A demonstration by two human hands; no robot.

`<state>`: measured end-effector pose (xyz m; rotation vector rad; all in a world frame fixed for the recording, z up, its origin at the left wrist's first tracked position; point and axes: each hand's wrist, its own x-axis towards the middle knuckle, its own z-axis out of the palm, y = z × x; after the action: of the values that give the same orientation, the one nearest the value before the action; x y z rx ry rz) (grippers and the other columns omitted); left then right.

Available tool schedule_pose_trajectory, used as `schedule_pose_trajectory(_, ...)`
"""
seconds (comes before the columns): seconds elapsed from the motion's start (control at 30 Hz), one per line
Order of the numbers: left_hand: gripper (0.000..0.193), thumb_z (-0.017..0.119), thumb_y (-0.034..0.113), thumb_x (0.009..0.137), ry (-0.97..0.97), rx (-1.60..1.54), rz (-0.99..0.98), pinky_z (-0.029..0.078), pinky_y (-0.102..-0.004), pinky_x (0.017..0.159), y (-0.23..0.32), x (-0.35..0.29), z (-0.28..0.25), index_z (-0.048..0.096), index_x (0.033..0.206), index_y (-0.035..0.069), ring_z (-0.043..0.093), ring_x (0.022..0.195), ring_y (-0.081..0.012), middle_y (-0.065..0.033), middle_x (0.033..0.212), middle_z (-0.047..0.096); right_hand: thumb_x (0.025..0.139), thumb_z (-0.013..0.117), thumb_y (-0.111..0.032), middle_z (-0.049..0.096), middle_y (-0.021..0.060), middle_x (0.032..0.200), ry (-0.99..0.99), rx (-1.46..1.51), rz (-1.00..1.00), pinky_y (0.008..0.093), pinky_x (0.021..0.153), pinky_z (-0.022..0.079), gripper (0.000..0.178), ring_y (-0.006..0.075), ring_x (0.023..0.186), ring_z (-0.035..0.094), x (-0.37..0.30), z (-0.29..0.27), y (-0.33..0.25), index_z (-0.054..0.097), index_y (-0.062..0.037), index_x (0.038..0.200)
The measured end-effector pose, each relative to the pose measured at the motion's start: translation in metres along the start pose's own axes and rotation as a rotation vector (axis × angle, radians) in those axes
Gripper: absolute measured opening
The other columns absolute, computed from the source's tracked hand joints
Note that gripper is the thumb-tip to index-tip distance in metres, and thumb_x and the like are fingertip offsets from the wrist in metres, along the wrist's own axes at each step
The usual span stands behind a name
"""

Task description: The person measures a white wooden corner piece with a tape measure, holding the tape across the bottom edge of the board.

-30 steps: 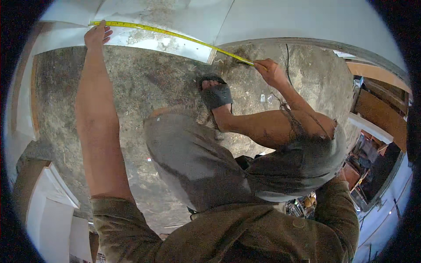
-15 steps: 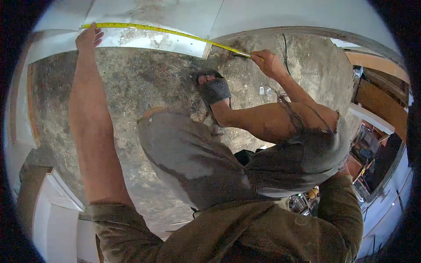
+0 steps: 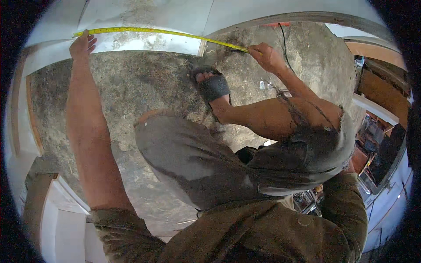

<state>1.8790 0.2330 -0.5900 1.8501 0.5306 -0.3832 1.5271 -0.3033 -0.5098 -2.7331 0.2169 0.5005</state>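
A yellow tape measure blade point(image 3: 144, 30) stretches from left to right along a white panel point(image 3: 138, 43) at the far side. At its left end, my left hand point(image 3: 82, 45) pins the blade against the panel with a digit, its other fingers loosely apart. Beyond the panel's right corner, my right hand point(image 3: 266, 57) is closed around the other end of the blade. Whether a tape case sits inside that fist cannot be made out. The blade runs fairly taut, bowed in the fisheye picture.
My sandalled foot point(image 3: 212, 86) rests on the stained floor point(image 3: 149, 81) between my arms. A black cable point(image 3: 285, 46) runs past my right hand. White box-like furniture point(image 3: 66, 215) stands at lower left; a cluttered shelf point(image 3: 372, 136) is at right.
The view has shifted slightly. My left hand appears a little lower and farther left, my right hand slightly higher. Both keep hold of the tape, and a reddish strip now shows at the far edge.
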Motion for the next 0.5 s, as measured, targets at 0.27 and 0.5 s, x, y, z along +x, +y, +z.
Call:
schedule_pose_trajectory(0.27, 0.036, 0.062, 0.037, 0.095, -0.009, -0.051, -0.024, 0.054, -0.0295, 0.071, -0.006, 0.011, -0.005, 0.059, 0.113, 0.006, 0.07, 0.093, -0.0175, -0.0051, 0.103, 0.068, 0.095, 0.06, -0.031, 0.067, 0.0198, 0.108, -0.036, -0.023, -0.004, 0.0444, 0.086, 0.052, 0.031, 0.0384, 0.1, 0.064, 0.002, -0.003, -0.004, 0.07, -0.0074, 0.113)
schedule_pose_trajectory(0.5, 0.037, 0.064, 0.038, 0.095, -0.068, -0.062, -0.073, 0.054, -0.0327, 0.077, -0.018, 0.039, -0.013, 0.06, 0.113, 0.006, 0.07, 0.094, -0.0196, -0.0057, 0.103, 0.069, 0.096, 0.057, -0.038, 0.068, 0.0156, 0.109, 0.067, -0.019, -0.095, 0.0479, 0.079, 0.054, 0.035, 0.038, 0.095, 0.066, 0.001, 0.013, 0.017, 0.069, -0.0114, 0.114)
